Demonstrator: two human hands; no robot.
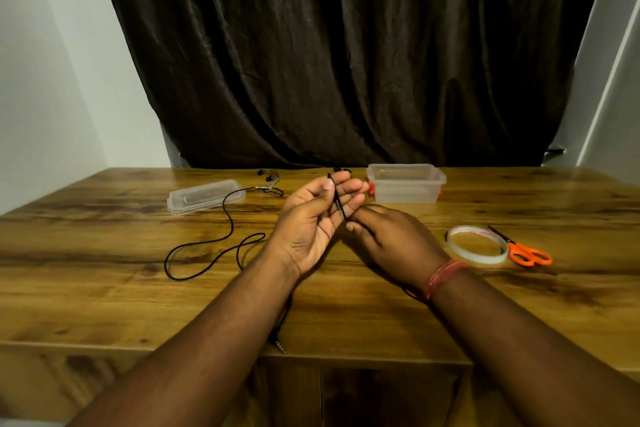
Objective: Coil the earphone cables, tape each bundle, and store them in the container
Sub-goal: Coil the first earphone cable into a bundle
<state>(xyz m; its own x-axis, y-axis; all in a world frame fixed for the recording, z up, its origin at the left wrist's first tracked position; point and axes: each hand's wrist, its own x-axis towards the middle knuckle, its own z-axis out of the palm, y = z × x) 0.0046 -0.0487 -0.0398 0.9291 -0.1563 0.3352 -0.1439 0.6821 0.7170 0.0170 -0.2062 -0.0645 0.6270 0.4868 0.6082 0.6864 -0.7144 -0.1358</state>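
My left hand (313, 218) is raised palm-up over the middle of the wooden table (104, 295), its fingers and thumb pinching a black earphone cable (337, 199) that runs across its fingers. My right hand (391, 243) is just to the right and lower, gripping the same cable below. Part of that cable trails under my wrists, and a jack plug (278, 345) lies near the front edge. A second black earphone cable (221, 239) lies in loose loops on the left. The clear container (407, 184) stands open at the back right.
The container's clear lid (206, 196) lies at the back left. A roll of clear tape (476, 246) and orange-handled scissors (523, 251) lie at the right. A dark curtain (346, 45) hangs behind the table. My right wrist wears a red thread band (441, 277).
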